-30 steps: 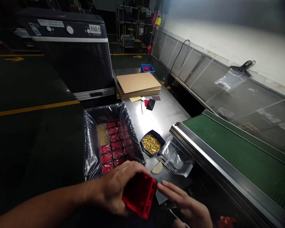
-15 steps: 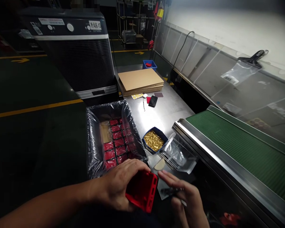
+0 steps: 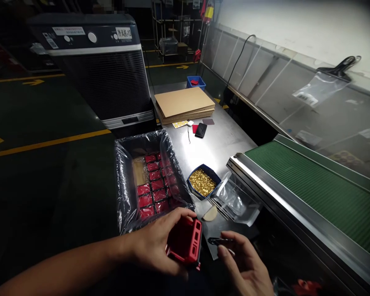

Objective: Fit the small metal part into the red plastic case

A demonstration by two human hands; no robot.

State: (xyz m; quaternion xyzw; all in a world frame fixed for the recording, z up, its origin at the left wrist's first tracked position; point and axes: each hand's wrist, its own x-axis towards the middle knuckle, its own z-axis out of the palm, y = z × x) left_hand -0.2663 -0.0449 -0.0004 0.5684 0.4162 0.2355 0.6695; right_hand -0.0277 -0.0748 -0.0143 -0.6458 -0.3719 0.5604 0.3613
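My left hand (image 3: 156,246) grips a red plastic housing (image 3: 185,240), open side turned toward my right hand. My right hand (image 3: 246,267) pinches a small dark tool (image 3: 218,241), its tip pointing at the housing and a short gap away. Just beyond my hands stands a plastic-lined bin (image 3: 126,181) filled with several rows of red housings (image 3: 152,187). To its right sits a blue tray of small gold parts (image 3: 202,182).
A stack of clear plastic bags (image 3: 236,201) lies by the green conveyor belt (image 3: 314,193) on the right. Farther back on the steel table (image 3: 216,144) are cardboard sheets (image 3: 185,102), a dark phone (image 3: 201,130) and a small blue bin (image 3: 196,82). A large dark machine (image 3: 101,70) stands behind.
The red housing has tipped more upright in my left hand. My right hand drew back from it and now pinches the small dark tool. The view shifted slightly right.
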